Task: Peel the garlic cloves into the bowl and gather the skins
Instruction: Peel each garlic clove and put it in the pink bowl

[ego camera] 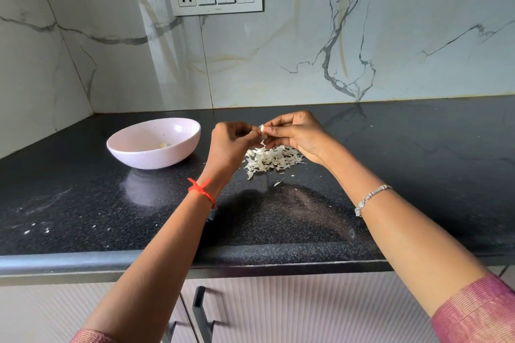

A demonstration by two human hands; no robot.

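— Two hands were recorded to the right of the bowl (156, 160); how were they found?
— One garlic clove (262, 131) was pinched between them. The left hand (231, 143) was curled, with its fingertips on the clove. The right hand (296, 133) was closed on it from the other side.
— Where were the skins noted?
— A pile of skins (271, 159) was logged on the countertop (418, 153), right of the bowl and beneath the hands. One peeled clove (163, 145) was seen inside the bowl.
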